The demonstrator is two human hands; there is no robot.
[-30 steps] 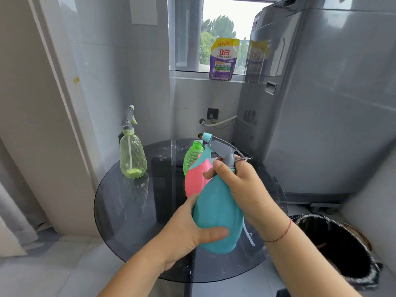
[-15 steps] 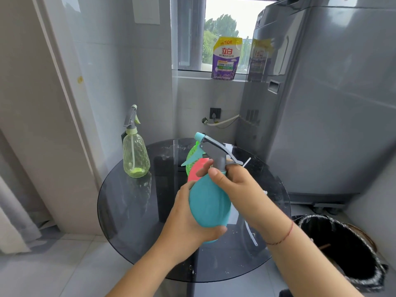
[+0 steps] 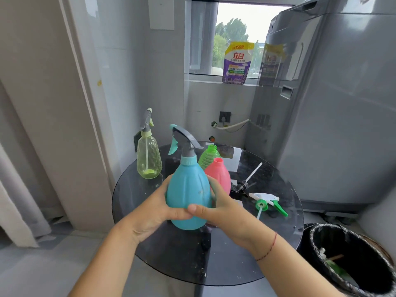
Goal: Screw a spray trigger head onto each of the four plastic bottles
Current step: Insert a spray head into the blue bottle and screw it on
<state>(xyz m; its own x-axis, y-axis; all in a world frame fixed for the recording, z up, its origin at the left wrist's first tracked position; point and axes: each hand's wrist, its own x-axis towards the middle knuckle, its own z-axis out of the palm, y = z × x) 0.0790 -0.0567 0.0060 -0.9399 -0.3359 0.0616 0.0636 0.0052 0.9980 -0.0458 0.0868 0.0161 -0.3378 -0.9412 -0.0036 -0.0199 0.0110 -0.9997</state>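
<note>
Blue bottle (image 3: 188, 189), centre frame, trigger head (image 3: 186, 142) fitted: left hand (image 3: 154, 210) and right hand (image 3: 225, 209), each grip wrapped round it, presumably steadying it upright.

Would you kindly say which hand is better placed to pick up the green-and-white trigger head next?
Right: the right hand grips the blue bottle on the side nearest the green-and-white trigger head; the left hand is beyond the bottle.

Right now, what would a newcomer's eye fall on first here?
The turquoise spray bottle, trigger head fitted, held upright between the left hand and right hand at the round glass table. Behind it stand a pink bottle and a green bottle with open necks; a green-and-white trigger head lies to their right.
</note>
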